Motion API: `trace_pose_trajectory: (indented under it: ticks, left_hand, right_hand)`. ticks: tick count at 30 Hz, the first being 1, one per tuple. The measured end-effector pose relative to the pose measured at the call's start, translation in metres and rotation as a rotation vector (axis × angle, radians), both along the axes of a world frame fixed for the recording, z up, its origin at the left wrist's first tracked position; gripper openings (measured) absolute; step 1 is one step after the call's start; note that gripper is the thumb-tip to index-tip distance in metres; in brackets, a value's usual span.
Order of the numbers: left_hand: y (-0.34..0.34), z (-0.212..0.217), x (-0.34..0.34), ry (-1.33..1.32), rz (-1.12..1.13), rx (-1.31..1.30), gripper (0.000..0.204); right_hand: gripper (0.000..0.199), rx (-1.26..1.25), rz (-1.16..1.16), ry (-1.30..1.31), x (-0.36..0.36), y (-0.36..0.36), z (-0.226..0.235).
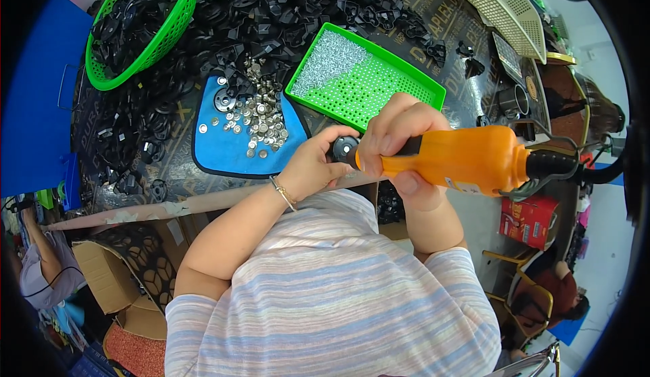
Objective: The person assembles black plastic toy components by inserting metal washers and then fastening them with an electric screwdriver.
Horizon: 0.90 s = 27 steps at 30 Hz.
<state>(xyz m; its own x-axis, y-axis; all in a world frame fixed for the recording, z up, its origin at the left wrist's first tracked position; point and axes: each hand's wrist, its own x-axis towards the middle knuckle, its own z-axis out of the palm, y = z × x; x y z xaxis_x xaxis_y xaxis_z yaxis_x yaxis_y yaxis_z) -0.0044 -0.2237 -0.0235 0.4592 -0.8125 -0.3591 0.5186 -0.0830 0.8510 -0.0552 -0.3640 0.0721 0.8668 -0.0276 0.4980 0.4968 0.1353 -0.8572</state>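
Right hand (396,140) wrapped tight around one orange electric screwdriver (467,160), tip on a black round part (343,148). Left hand (313,167) curled, fingers pinching that part, just off the worktop's near edge. Worktop: one blue mat (220,150) with loose silver washers (261,116), too many to count; one green tray (365,82) of screws; one green basket (145,28) at the far left corner; black parts (271,18) heaped.

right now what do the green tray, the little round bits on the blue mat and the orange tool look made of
Green tray: likely plastic, bright even colour with a moulded grid of holes. Round bits: probably metal, silvery and shiny. Orange tool: body looks like smooth plastic, evenly coloured with a slight sheen. Blue mat: soft-looking, matte; material unclear.
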Motion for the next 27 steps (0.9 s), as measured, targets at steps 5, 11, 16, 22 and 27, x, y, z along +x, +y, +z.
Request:
trace_pose_trajectory:
  ticks: [5, 11, 16, 22, 27]
  left_hand:
    - [0.001, 0.003, 0.004, -0.037, -0.025, 0.058, 0.050]
    - [0.000, 0.008, 0.003, -0.142, -0.115, 0.086, 0.045]
    - [0.004, 0.010, -0.002, -0.580, -0.178, 0.120, 0.049]
    - [0.044, 0.076, 0.071, -1.338, 0.355, 0.042, 0.046]
    - [0.108, 0.155, 0.185, -1.734, 0.759, 0.543, 0.069]
  right_hand:
    - [0.036, -0.004, 0.135, -0.079, 0.008, -0.006, 0.003]
    - [0.032, 0.238, 0.026, -0.056, 0.008, -0.006, -0.003]
    - [0.034, 0.315, 0.220, -0.081, 0.007, -0.034, 0.019]
    - [0.032, 0.086, -0.337, -0.188, -0.017, -0.067, 0.027]
    - [0.022, 0.035, -0.770, -0.122, -0.024, -0.103, 0.002]
